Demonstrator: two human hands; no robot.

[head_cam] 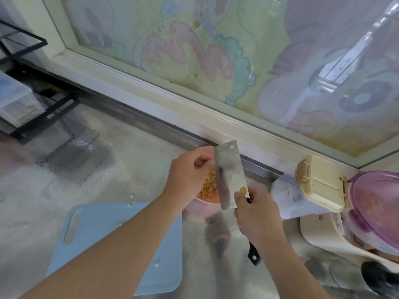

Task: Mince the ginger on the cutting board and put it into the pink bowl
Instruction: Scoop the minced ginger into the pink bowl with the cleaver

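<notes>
A pink bowl (208, 200) sits on the counter beyond the blue cutting board (90, 231) and holds yellowish ginger cubes (210, 184). My right hand (258, 214) grips the black handle of a cleaver (232, 175), whose flat blade is held upright over the bowl's right side. My left hand (189, 176) hovers over the bowl with its fingers curled against the blade's left face; whether it holds any ginger is hidden. A few small ginger bits (130, 203) lie on and beside the board.
A cream latched container (322, 183) and a purple-lidded container (380, 203) stand at the right over a white appliance (323, 238). A black wire rack (32, 98) holding a clear box is at the far left. A window frame runs along the back.
</notes>
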